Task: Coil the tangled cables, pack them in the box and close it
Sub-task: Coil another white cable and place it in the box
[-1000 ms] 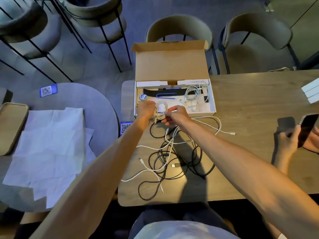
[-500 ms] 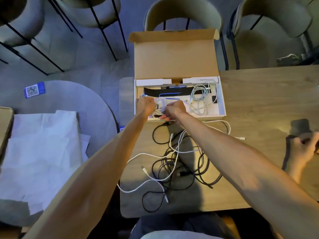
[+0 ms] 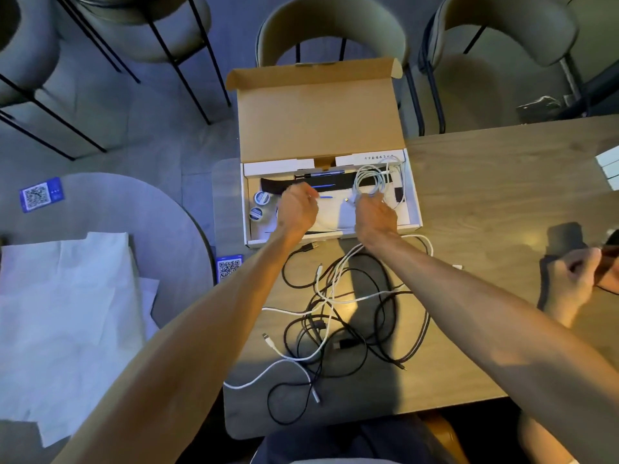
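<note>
Hands have parted, curled inside the box.

A long wooden table stands beside a round grey table bearing white paper sheets. Chairs with curved padded backs and thin black legs stand on a grey floor. The light is dim and bluish.

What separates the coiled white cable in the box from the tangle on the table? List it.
The coiled white cable lies in neat loops; the cable tangle sprawls, strands crossing. The coil sits in the open box; the tangle, on the table. The coil is white; the tangle mixes white and black.
</note>
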